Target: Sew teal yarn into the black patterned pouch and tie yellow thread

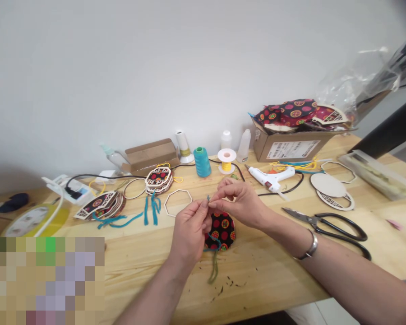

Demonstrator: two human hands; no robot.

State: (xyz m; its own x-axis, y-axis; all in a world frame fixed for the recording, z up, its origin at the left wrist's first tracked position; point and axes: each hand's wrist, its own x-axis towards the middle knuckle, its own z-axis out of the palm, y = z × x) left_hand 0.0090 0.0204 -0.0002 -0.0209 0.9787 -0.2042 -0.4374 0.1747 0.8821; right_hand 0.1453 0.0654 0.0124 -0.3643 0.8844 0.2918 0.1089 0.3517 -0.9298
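A: Hands, quick?
B: Left hand (pixel 191 223): thumb and forefinger pinch a blue cord (pixel 208 198), its tip poking up. Right hand (pixel 235 201): fingertips pressed together at the same spot, seemingly on that cord too; too small to be sure.
A: And the round fabric piece (pixel 226 228)?
B: Just below the hands, over the table (pixel 257 293), partly hidden by the left hand. Black cloth, red and orange medallions. Blue strand across the front, olive cord (pixel 214 268) looped below.
A: Handling?
B: My guess: light all round. Cord limp, probably frays, best pinched near the tip. Disc looks flat and stiffish; I'd take it by the rim.
A: Further out?
B: Thin pale octagonal frame (pixel 178 190), likely fragile. Teal thread cone (pixel 202 163), smooth-wound. Black-handled scissors (pixel 314 220), metal blades. White plastic glue gun (pixel 270 178). Stack of lattice-fronted pieces (pixel 158 178). Back right, cardboard box (pixel 262 144) heaped with patterned cloth (pixel 299 108).
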